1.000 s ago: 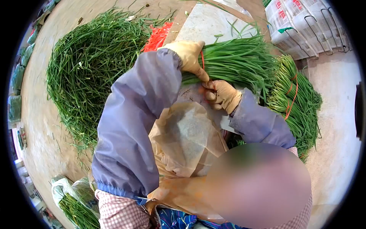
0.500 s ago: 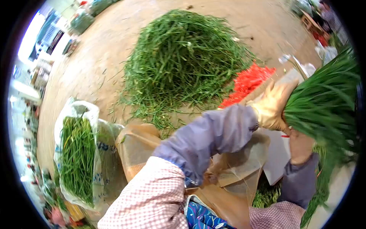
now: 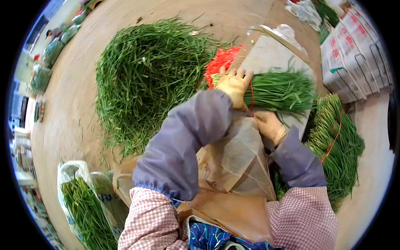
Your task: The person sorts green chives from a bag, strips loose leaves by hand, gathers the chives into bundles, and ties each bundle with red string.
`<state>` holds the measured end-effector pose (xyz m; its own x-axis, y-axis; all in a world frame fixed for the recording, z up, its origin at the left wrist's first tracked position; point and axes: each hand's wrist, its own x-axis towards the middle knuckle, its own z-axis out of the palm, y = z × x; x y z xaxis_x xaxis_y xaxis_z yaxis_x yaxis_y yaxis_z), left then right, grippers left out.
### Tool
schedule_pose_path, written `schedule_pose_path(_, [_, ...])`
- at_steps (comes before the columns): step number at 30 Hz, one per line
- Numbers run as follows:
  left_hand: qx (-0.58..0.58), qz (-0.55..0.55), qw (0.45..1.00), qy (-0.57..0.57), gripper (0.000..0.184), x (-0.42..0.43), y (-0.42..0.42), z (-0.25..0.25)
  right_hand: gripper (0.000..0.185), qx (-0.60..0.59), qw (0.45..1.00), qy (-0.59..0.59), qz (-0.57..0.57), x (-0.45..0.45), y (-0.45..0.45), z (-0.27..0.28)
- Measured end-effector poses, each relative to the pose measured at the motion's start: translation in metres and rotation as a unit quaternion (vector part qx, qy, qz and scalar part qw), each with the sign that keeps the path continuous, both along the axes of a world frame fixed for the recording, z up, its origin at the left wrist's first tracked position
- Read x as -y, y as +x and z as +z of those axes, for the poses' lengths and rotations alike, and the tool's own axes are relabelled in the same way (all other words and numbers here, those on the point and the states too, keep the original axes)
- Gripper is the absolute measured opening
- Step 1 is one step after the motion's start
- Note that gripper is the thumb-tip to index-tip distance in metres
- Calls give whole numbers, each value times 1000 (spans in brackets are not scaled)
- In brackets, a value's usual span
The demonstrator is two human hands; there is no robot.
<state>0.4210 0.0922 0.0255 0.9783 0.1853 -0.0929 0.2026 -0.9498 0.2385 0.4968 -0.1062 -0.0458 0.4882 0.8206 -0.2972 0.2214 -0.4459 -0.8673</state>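
Observation:
A bunch of garlic chives (image 3: 283,89) lies across a pale board (image 3: 266,54), its cut ends to the left and its leaves to the right. My left hand (image 3: 233,86), in a yellowish glove, presses on the stem end with fingers spread. Around the bunch runs a thin red tie (image 3: 251,93). At the near side of the bunch, my right hand (image 3: 270,126), also gloved, pinches the lower end of this tie. A heap of red ties (image 3: 223,60) sits just beyond my left hand.
Loose green leaves form a big pile (image 3: 150,79) on the floor. A plastic bag of greens (image 3: 89,210) stands at lower left. Tied chive bunches (image 3: 337,150) are stacked at right, below strapped white boxes (image 3: 354,54). Translucent brownish sheeting (image 3: 237,158) covers my lap.
The chives have come down from the right onto the board, and a red tie now circles them. My left hand has moved onto the stems; my right hand now pinches the tie. The view has shifted right.

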Motion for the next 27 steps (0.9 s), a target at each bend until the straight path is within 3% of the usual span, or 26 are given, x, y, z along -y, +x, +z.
schedule_pose_path(2, [41, 25, 998, 43, 119, 15, -5, 0, 14, 90, 995, -38, 25, 23, -14, 31])
schedule_pose_path(5, [132, 9, 980, 151, 114, 29, -1, -17, 12, 230, 971, 63, 12, 48, -12, 52])
schedule_pose_path(6, [161, 0, 967, 200, 113, 33, 1, -21, 12, 270, 950, 158, -29, 41, -11, 56])
schedule_pose_path(7, [148, -7, 971, 186, 113, 39, -1, -9, 14, 264, 934, 234, -52, 28, -11, 61])
schedule_pose_path(8, [161, -11, 970, 183, 97, 40, 2, -13, 16, 257, 912, 312, -72, 13, -13, 65])
schedule_pose_path(10, [145, -21, 967, 210, 63, 42, 4, -15, 25, 93, 915, 379, -105, -12, -22, 78])
schedule_pose_path(12, [155, 25, 971, 182, 61, 40, 15, -30, 30, -27, 904, 386, -182, -35, -30, 86])
schedule_pose_path(13, [131, 39, 976, 170, 64, 41, 19, -25, 39, -172, 881, 377, -229, -44, -33, 86])
schedule_pose_path(16, [115, 58, 983, 130, 76, 23, 34, -27, 44, -310, 839, 380, -235, -36, -28, 73])
schedule_pose_path(17, [50, 51, 990, 118, 85, 19, 36, -23, 48, -232, 885, 351, -196, -23, -29, 58])
schedule_pose_path(18, [55, 44, 990, 125, 92, 14, 41, -28, 45, -149, 919, 311, -190, -7, -33, 36])
schedule_pose_path(20, [12, 21, 994, 102, 95, 14, 45, -20, 38, -325, 851, 343, -231, 18, -41, -5])
schedule_pose_path(23, [-68, 20, 996, 56, 101, 8, 55, -6, 38, -98, 926, 309, -193, 8, -52, -11])
schedule_pose_path(26, [-26, 13, 999, 31, 107, 3, 50, -3, 38, -86, 925, 321, -184, -4, -44, 0])
schedule_pose_path(27, [-31, 16, 998, 53, 102, 10, 47, 6, 35, -166, 896, 376, -166, -3, -44, 21])
